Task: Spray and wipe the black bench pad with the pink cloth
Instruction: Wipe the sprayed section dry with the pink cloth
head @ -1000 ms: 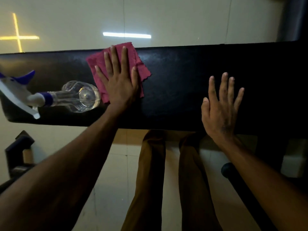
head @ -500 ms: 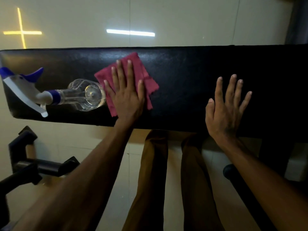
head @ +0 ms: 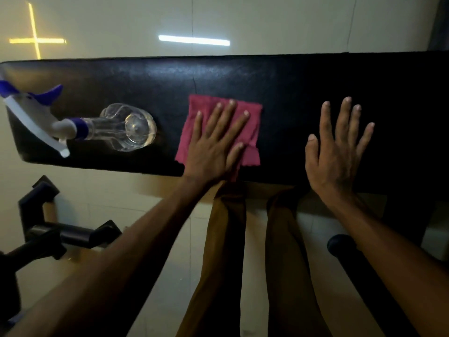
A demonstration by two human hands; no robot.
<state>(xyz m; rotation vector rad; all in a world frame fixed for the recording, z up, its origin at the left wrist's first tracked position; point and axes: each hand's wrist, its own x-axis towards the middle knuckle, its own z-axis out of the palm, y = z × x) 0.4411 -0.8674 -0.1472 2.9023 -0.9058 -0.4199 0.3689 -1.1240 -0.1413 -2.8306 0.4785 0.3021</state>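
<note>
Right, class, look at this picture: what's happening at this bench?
A person is wiping a black bench pad. The left hand presses a pink cloth flat on the pad, fingers straight. The right hand rests open on the pad beside it. A clear spray bottle lies on its side at the pad's left end, untouched.

My left grip (head: 216, 144) lies flat on the cloth (head: 250, 117), which sits on the bench (head: 279, 79) near its front edge. The bottle (head: 121, 127) stands on the bench left of the cloth, apart from it. My right grip (head: 337, 152) rests on the bench just right of the cloth.
</note>
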